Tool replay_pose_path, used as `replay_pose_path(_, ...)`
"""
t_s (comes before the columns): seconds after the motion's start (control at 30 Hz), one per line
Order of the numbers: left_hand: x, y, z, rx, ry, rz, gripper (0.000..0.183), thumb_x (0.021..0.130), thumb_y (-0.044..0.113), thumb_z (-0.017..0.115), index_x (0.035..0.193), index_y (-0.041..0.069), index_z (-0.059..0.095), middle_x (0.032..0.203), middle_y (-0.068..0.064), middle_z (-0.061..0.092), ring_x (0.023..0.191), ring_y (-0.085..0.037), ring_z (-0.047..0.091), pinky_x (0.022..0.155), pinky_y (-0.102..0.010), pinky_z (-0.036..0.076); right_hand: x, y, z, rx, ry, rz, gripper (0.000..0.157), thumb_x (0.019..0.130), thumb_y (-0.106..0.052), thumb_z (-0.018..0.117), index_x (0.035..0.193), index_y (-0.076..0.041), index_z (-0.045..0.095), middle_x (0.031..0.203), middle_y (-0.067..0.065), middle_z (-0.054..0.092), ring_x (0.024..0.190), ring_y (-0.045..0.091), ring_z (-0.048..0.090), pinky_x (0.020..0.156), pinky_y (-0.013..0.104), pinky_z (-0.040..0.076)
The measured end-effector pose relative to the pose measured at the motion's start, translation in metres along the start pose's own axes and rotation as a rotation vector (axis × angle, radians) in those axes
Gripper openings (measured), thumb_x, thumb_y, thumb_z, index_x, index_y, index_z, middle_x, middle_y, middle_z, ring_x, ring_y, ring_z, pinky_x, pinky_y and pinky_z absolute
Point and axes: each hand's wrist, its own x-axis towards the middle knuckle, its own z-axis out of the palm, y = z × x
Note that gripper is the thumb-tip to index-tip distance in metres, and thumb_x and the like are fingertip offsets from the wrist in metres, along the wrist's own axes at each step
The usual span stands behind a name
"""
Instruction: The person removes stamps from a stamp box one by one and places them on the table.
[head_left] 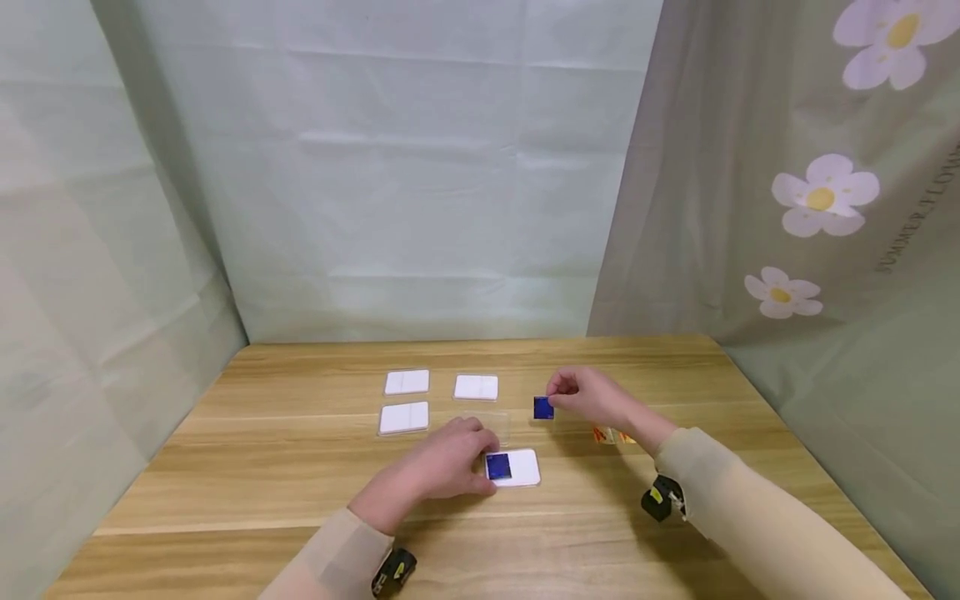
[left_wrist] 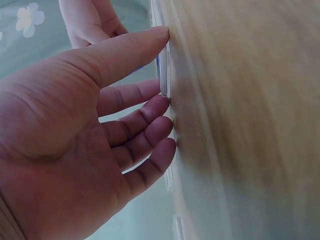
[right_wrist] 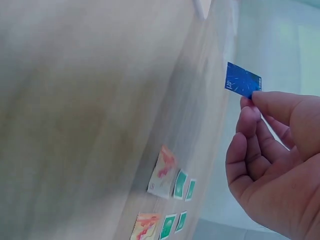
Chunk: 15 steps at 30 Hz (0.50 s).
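Note:
My right hand (head_left: 592, 398) pinches a small blue stamp (head_left: 543, 407) by its edge between thumb and fingertips, above the table. White print and fine light streaks show on this stamp (right_wrist: 242, 80) in the right wrist view. My left hand (head_left: 450, 460) holds a flat clear case with a white insert (head_left: 527, 467) at its left end, thumb on the near side and fingers on the far side. A second blue stamp (head_left: 498, 466) lies on the left half of that insert. In the left wrist view the case (left_wrist: 164, 75) appears edge-on between thumb and index finger.
Several similar white-insert cases (head_left: 405, 417) lie farther back on the wooden table (head_left: 262, 467). A clear empty-looking plastic piece (head_left: 501, 425) lies just behind the left hand. Orange-red stamps (right_wrist: 163, 172) and green stamps (right_wrist: 180, 184) lie under the right forearm. Curtains (head_left: 450, 183) stand behind.

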Motion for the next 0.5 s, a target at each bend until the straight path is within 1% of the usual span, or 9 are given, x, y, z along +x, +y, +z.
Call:
replay_pose_path(0.1, 0.000, 0.001, 0.000, 0.003, -0.008, -0.008, 0.050, 0.086, 0.034, 0.097, 0.126, 0.011, 0.077, 0.120, 0.000, 0.068, 0.107, -0.015, 0.058, 0.098, -0.038, 0.055, 0.007, 0.004, -0.003, 0.013, 0.009, 0.017, 0.004, 0.106, -0.004, 0.071, 0.107, -0.001, 0.071, 0.098, 0.007, 0.071, 0.088, 0.019, 0.060, 0.077, 0.033, 0.052)
replay_pose_path(0.23, 0.001, 0.001, 0.000, 0.006, -0.008, -0.009, 0.050, 0.086, 0.034, 0.097, 0.125, 0.011, 0.077, 0.120, -0.001, 0.069, 0.107, -0.015, 0.059, 0.098, -0.038, 0.055, 0.017, 0.008, -0.004, 0.012, 0.018, 0.039, 0.004, 0.106, -0.004, 0.071, 0.106, -0.001, 0.072, 0.098, 0.008, 0.071, 0.086, 0.019, 0.059, 0.076, 0.034, 0.051)
replay_pose_path(0.37, 0.001, 0.001, 0.000, 0.013, -0.007, -0.005, 0.050, 0.086, 0.035, 0.097, 0.125, 0.011, 0.077, 0.120, -0.001, 0.068, 0.107, -0.015, 0.058, 0.098, -0.038, 0.055, 0.028, 0.012, -0.002, -0.019, 0.030, 0.055, 0.004, 0.106, -0.006, 0.072, 0.105, -0.002, 0.073, 0.097, 0.006, 0.071, 0.085, 0.018, 0.059, 0.075, 0.033, 0.051)
replay_pose_path(0.5, 0.001, 0.001, 0.000, 0.016, -0.005, 0.000, 0.049, 0.086, 0.035, 0.097, 0.125, 0.011, 0.077, 0.119, -0.001, 0.068, 0.106, -0.015, 0.058, 0.097, -0.037, 0.055, 0.038, 0.017, 0.000, -0.059, 0.041, 0.066, 0.004, 0.106, -0.005, 0.071, 0.104, -0.002, 0.073, 0.097, 0.005, 0.071, 0.087, 0.018, 0.060, 0.077, 0.033, 0.052)
